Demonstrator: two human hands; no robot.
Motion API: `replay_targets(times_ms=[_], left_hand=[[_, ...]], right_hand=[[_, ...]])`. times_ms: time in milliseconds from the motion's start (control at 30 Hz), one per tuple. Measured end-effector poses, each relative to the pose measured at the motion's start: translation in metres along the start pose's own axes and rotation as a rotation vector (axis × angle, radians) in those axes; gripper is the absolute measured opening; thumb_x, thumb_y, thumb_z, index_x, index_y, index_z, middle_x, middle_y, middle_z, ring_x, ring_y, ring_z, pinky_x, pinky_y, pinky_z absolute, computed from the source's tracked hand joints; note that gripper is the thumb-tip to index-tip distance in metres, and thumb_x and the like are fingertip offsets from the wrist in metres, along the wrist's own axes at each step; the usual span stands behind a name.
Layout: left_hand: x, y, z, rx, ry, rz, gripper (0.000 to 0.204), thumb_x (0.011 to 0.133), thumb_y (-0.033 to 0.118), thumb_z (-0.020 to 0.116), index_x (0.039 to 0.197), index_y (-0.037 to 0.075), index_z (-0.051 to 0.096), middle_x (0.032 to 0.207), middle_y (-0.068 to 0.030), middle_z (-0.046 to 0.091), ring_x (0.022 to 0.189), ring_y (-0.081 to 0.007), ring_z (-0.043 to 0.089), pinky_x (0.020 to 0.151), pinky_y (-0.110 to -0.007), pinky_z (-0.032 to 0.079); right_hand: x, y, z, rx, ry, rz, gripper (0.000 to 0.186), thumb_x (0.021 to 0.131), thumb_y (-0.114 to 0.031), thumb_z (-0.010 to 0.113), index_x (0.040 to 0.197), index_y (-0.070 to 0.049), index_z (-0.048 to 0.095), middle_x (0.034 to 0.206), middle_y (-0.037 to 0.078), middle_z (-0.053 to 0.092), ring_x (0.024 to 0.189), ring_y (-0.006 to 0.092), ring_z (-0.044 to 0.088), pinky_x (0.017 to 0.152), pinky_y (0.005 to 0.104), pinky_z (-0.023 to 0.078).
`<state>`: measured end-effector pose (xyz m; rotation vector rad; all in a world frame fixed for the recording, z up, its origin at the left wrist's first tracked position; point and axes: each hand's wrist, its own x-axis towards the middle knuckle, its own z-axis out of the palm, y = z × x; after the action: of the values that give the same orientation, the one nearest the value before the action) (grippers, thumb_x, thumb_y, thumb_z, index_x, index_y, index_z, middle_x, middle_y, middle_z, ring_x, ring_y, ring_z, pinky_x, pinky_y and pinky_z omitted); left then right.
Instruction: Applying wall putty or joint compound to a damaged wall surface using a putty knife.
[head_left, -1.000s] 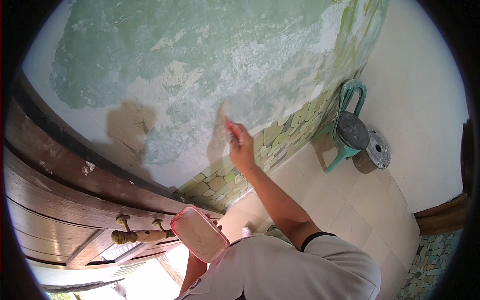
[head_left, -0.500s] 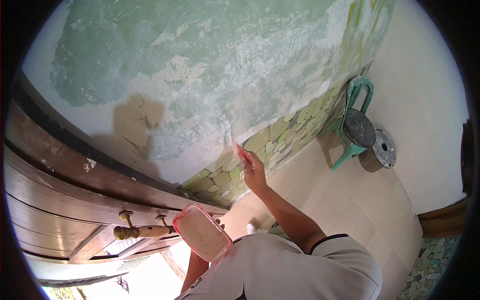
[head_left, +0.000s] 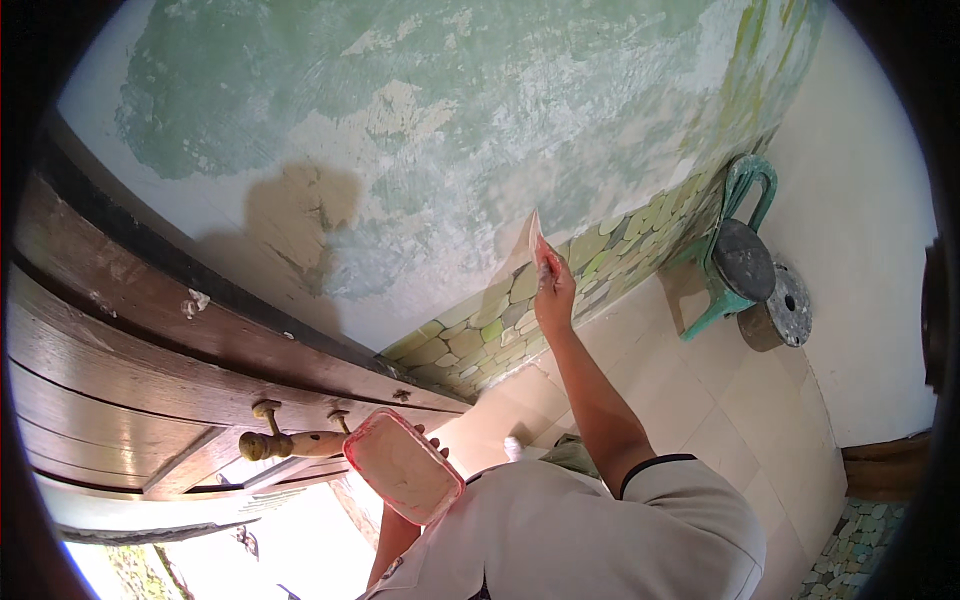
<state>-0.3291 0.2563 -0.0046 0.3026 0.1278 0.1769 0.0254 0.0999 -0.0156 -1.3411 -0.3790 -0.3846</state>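
Note:
My right hand (head_left: pixel 556 292) is closed round a red putty knife (head_left: pixel 540 246), its blade edge at the patchy green and white wall (head_left: pixel 420 170), just above a band of flat green stones (head_left: pixel 500 318). Whether the blade touches the wall I cannot tell. At my chest, my left hand (head_left: pixel 432 442) holds a red-rimmed tub (head_left: pixel 404 466) from below. Pale putty coats the inside of the tub. Most of the left hand is hidden behind the tub; only fingertips show past its right edge.
A brown wooden door (head_left: pixel 150 370) with a long handle (head_left: pixel 295 444) stands close on my left. To the right are a green plastic chair (head_left: pixel 735 230) with a dark round lid on it and a round grey-speckled bucket (head_left: pixel 780 312). Beige tiles (head_left: pixel 680 400) cover the floor.
My right hand with the putty knife has moved up and to the right along the wall. The tub stays in my left hand at about the same place. The view has shifted slightly.

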Motion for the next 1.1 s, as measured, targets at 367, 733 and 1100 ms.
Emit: replay_targets(times_ms=[367,733,1100], left_hand=[[0.01,-0.005,0.003,-0.049,0.065,-0.048,0.067,0.097,0.052,0.04,0.142,0.003,0.038,0.128,-0.0249,0.055,0.115,-0.0373,0.057,0.104,-0.054,0.043],[0.002,-0.005,0.026,0.129,0.189,-0.074,0.065,0.096,0.051,0.042,0.138,0.002,0.042,0.118,-0.0232,0.061,0.104,-0.0373,0.063,0.097,-0.051,0.049],[-0.001,0.0,0.038,0.164,0.263,0.01,0.063,0.096,0.051,0.044,0.134,0.001,0.047,0.114,-0.0186,0.063,0.101,-0.0331,0.063,0.096,-0.052,0.049]], right_hand=[[-0.053,-0.029,0.051,0.058,-0.24,0.065,0.031,0.097,-0.001,0.048,0.126,0.001,0.057,0.118,0.01,0.062,0.11,0.0147,0.057,0.092,0.0257,0.045],[-0.085,-0.003,-0.007,0.028,-0.171,0.115,0.029,0.096,0.0,0.049,0.124,0.003,0.057,0.115,0.012,0.061,0.108,0.0179,0.058,0.094,0.0283,0.044],[-0.059,0.015,-0.005,0.176,0.013,0.147,0.038,0.093,0.011,0.04,0.127,0.004,0.054,0.122,0.011,0.059,0.113,0.0161,0.056,0.099,0.027,0.042]])
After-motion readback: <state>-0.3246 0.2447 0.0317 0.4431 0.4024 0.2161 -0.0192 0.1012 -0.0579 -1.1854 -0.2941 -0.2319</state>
